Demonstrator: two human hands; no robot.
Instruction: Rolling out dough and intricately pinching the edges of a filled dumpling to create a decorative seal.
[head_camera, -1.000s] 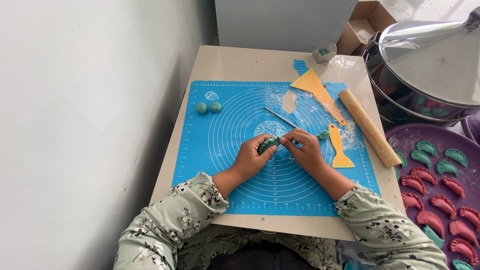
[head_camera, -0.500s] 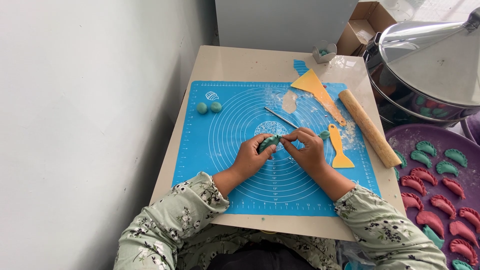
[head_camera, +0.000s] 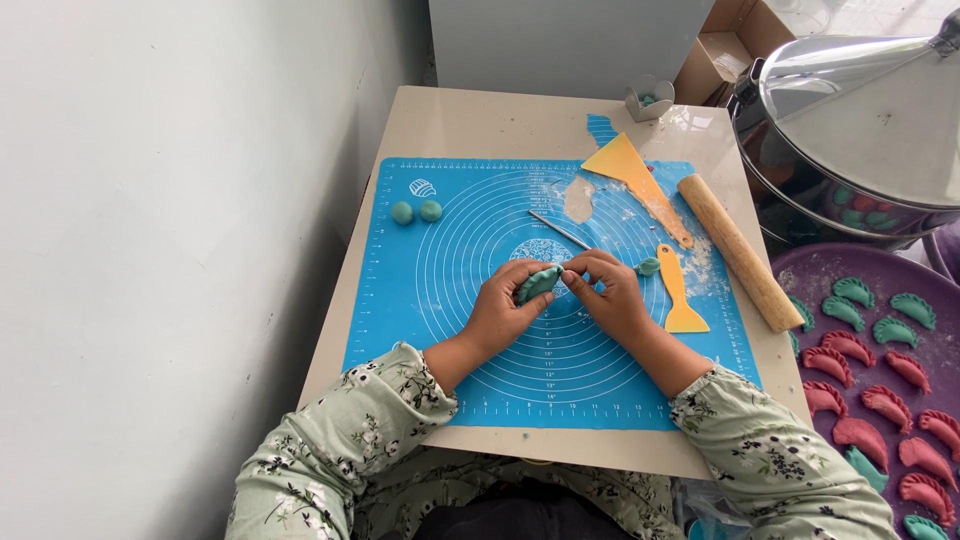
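A teal dough dumpling (head_camera: 538, 283) is pinched between both my hands over the middle of the blue silicone mat (head_camera: 450, 340). My left hand (head_camera: 500, 310) cradles it from below. My right hand (head_camera: 608, 296) pinches its right end with thumb and fingers. A small teal dough scrap (head_camera: 648, 266) lies just right of my right hand. Two teal dough balls (head_camera: 416, 211) rest at the mat's upper left.
A thin metal stick (head_camera: 560, 230), a small yellow scraper (head_camera: 680, 292), a larger yellow scraper (head_camera: 634, 178) and a wooden rolling pin (head_camera: 738, 251) lie on the mat's right side. A purple tray (head_camera: 930, 290) with several teal and red dumplings stands at the right, beside a lidded steel pot (head_camera: 850, 120).
My fingers have shifted slightly along the dumpling's edge; the hands stay in the same place over the mat.
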